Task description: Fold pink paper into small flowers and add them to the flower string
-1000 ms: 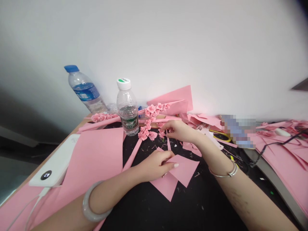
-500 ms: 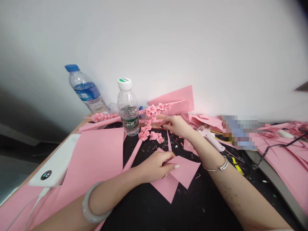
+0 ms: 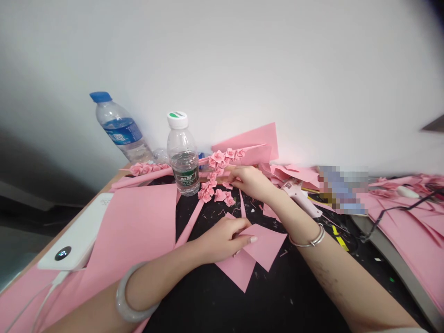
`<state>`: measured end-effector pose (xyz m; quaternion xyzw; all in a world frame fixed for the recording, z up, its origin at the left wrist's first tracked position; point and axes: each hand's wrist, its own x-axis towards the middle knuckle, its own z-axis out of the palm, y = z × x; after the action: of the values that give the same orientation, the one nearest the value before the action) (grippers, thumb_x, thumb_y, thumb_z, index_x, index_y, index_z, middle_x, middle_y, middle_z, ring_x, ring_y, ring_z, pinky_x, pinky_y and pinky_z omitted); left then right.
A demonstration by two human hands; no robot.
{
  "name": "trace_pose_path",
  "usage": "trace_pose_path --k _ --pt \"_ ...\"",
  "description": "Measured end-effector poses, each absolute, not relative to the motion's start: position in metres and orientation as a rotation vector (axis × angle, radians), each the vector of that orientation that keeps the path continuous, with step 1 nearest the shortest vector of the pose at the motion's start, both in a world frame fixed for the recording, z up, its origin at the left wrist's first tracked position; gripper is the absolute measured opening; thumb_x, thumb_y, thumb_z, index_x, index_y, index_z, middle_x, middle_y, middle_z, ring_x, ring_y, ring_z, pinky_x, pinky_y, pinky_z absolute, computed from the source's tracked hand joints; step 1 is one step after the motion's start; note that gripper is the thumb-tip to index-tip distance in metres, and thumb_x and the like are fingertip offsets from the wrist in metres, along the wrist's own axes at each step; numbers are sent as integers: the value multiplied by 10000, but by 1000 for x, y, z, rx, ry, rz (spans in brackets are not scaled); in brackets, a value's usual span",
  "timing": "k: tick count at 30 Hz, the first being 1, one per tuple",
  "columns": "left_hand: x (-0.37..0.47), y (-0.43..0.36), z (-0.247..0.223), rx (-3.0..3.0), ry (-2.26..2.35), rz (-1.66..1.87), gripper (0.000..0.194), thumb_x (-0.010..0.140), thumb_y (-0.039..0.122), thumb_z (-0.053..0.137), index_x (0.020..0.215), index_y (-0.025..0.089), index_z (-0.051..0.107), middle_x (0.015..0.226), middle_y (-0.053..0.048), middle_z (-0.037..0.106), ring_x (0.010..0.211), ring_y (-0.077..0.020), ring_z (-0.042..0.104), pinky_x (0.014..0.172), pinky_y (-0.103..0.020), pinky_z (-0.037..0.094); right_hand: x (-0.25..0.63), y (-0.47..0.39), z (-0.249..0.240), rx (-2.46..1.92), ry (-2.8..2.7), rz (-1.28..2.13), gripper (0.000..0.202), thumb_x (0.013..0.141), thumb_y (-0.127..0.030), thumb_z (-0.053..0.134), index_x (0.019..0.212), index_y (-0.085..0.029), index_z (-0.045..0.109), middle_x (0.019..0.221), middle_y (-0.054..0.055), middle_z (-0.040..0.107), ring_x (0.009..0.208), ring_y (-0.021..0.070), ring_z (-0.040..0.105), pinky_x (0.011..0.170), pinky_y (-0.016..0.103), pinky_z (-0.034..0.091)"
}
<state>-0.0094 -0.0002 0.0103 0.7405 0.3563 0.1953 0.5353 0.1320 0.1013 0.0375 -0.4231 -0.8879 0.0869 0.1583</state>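
Observation:
My left hand (image 3: 224,236) is closed, with a square of pink paper (image 3: 268,245) pinched between thumb and fingers. Under that square, a second pink paper square (image 3: 239,273) lies on the black table mat (image 3: 277,300). My right hand (image 3: 252,180) reaches farther back, its fingers bent together at a small pink paper flower (image 3: 227,186), which they partly hide. Beside it are folded pink paper flowers (image 3: 220,195) and a rolled paper stem (image 3: 190,224) topped with blossoms.
A water bottle (image 3: 183,162) stands left of the flowers; a blue-capped bottle (image 3: 121,127) leans on the wall. A white power bank (image 3: 76,236) lies beside a large pink sheet (image 3: 138,226). A glue gun (image 3: 301,199) and a pixelated object (image 3: 342,189) are at right.
My right fingers have shifted slightly left and down, and a small pink flower now shows by their tips. My left hand keeps its hold on the paper. The view has shifted slightly.

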Motion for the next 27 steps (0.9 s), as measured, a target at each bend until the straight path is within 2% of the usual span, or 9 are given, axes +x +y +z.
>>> trace_pose_path --k 3,5,9,12,15,18,21,27 --pt "-10 0 9 1782 853 468 176 804 325 449 718 172 435 477 63 436 447 -86 439 476 -192 337 132 101 41 -1078 -2598 355 169 749 -103 509 806 -180 649 869 36 646 763 137 568 636 220 387" --pt "-10 0 9 1787 848 473 175 806 326 449 721 174 436 480 63 436 448 -85 440 483 -193 340 138 104 45 -1130 -2543 350 236 776 -113 471 921 -193 639 873 35 654 755 134 570 640 226 391" --pt "-10 0 8 1764 836 470 173 809 326 443 726 174 436 483 66 429 449 -82 435 486 -192 342 158 111 51 -1493 -2429 47 276 803 -163 437 1002 -191 625 839 56 658 712 149 567 592 242 374" --pt "-10 0 8 1768 839 476 183 807 327 445 709 173 428 485 66 424 454 -82 427 478 -189 332 164 110 44 -1622 -2549 -138 212 773 -255 513 933 -215 647 800 50 661 675 159 566 552 240 352" --pt "-10 0 8 1782 839 486 194 803 326 451 689 173 417 485 66 429 457 -81 423 478 -188 326 163 106 33 -1633 -2554 -220 174 786 -240 500 876 -191 640 828 73 656 749 189 571 586 254 352" --pt "-10 0 8 1776 836 483 205 802 332 449 679 172 411 478 67 431 452 -81 427 482 -190 329 164 103 27 -1648 -2531 -291 196 800 -300 498 880 -173 623 898 94 640 800 206 566 599 259 352" --pt "-10 0 8 1764 832 482 204 799 327 448 673 173 404 472 70 424 441 -78 418 476 -189 326 168 102 25 -1666 -2530 -366 245 815 -347 477 863 -163 631 870 105 642 801 213 562 578 256 343" --pt "-10 -1 8 1769 836 485 212 801 331 445 667 176 392 459 73 414 432 -77 416 468 -186 323 182 105 30 -1752 -2463 -466 218 807 -183 446 811 -127 656 797 123 654 776 209 553 605 261 336"
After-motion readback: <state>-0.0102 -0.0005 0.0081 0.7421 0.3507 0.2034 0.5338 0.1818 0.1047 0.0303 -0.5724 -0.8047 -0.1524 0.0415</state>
